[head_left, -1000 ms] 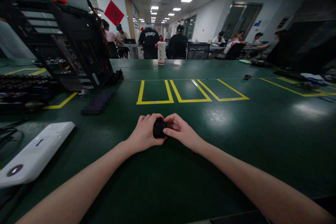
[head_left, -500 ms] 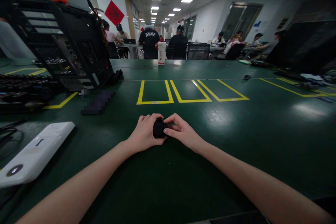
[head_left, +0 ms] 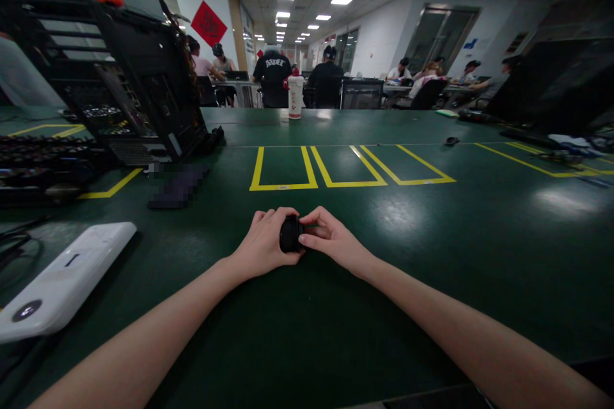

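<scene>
On the near part of the green table (head_left: 307, 332), the left hand (head_left: 263, 244) curled its fingers around a small black object (head_left: 289, 234); the right hand (head_left: 333, 243) pinched its right side. Handling looked unfinished; how much was done or left, I couldn't tell. Beyond were 3 yellow tape frames (head_left: 283, 188), a white cup (head_left: 295, 99), and seated people (head_left: 272, 77).

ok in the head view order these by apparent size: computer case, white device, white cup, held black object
1. Computer case
2. White device, possibly enlarged by nearness
3. White cup and black object: too alike to rank, the object partly hidden
</scene>
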`<control>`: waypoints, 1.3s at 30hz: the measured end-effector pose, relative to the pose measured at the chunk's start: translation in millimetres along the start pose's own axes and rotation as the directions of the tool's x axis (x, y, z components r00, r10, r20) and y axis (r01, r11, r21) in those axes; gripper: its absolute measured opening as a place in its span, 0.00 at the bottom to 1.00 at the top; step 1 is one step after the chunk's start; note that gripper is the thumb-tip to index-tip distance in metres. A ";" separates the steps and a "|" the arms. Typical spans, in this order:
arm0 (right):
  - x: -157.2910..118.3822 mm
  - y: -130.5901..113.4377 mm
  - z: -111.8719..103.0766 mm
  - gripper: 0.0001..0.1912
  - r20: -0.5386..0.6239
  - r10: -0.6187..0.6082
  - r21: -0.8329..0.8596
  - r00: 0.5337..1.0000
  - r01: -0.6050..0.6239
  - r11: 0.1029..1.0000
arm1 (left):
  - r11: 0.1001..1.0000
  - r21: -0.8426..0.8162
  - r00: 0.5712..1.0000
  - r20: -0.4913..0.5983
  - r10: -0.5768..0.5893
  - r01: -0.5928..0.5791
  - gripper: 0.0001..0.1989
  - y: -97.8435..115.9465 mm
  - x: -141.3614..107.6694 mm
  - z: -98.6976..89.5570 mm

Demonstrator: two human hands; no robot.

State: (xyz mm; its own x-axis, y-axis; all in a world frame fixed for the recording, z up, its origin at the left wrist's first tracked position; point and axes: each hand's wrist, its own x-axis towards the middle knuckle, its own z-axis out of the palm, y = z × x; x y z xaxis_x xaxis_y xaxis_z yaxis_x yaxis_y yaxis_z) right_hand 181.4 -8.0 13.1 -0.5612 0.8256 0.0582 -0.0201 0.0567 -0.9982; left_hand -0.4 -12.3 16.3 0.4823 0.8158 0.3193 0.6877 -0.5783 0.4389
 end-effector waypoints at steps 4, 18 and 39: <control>1.5 2.4 0.1 0.16 -0.031 0.012 -0.017 0.999 -0.012 1.000 | 1.000 -0.014 1.000 0.022 0.004 -0.004 0.25 1.1 -0.1 -1.7; 1.3 2.9 0.1 0.12 0.002 -0.015 0.015 1.000 0.015 1.000 | 1.000 0.006 1.000 -0.020 -0.020 0.020 0.26 -4.0 0.5 5.5; 2.8 4.9 -1.8 0.15 -0.010 0.004 -0.024 1.000 -0.004 1.000 | 1.000 0.002 0.999 0.034 0.002 -0.002 0.25 4.3 0.6 -4.7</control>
State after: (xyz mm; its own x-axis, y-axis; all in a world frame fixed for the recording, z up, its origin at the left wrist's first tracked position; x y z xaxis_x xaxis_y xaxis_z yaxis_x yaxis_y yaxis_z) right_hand 181.3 -4.4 8.4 -0.5530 0.8314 0.0547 0.0022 0.0671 -0.9977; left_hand 0.3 -14.4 22.4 0.5018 0.8143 0.2917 0.6876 -0.5802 0.4366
